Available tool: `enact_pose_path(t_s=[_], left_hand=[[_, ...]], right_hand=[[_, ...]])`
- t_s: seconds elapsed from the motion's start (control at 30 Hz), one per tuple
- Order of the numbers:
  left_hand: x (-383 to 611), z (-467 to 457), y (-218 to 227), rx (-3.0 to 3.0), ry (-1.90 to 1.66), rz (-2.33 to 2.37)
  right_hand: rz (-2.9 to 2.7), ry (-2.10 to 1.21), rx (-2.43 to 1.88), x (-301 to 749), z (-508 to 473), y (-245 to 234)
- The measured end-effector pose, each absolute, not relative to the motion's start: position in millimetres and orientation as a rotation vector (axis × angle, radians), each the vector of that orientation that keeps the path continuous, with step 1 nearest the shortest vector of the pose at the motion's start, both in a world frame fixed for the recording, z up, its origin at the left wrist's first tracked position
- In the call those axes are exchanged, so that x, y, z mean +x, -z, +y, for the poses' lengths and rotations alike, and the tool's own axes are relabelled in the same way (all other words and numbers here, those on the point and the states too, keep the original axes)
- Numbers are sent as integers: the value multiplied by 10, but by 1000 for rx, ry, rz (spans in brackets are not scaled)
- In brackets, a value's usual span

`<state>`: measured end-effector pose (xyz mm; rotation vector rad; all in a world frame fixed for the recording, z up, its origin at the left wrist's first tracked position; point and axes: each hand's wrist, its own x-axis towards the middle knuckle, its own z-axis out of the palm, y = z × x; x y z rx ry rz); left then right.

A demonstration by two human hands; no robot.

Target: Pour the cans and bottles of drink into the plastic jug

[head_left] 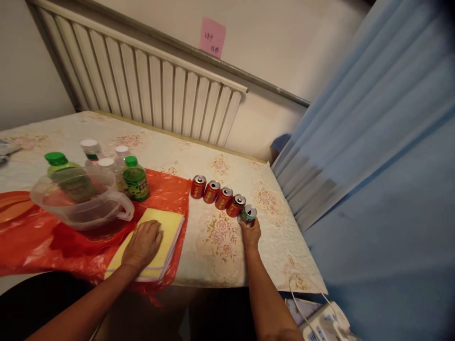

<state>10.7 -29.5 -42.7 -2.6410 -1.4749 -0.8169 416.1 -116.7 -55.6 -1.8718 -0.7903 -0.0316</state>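
My right hand (251,233) is wrapped round a green can (248,214) with an opened top, upright at the right end of a slanting row. Several red cans (212,192) make up the rest of that row, also upright and with silver tops. The green can stands close beside the nearest red can. On a folded yellow cloth (171,227) lies my left hand (142,242), palm down, fingers loosely bent and holding nothing. Red plastic sheeting (174,187) is spread under the cloth.
A clear plastic jug (76,208) stands left on the red plastic, near green bottles (135,180) and white-capped bottles (90,150). A radiator (156,90) lines the wall behind the table. A blue curtain (373,156) hangs at right; a power strip (325,324) sits below the table edge.
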Motion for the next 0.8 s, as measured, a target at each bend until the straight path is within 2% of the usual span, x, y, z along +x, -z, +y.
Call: enact_pose_path(t_s=[0.8], left_hand=[[95,-498,241,-2696,951,-1585]], right_hand=[[-689,-62,-2072,3641,-1646,573]])
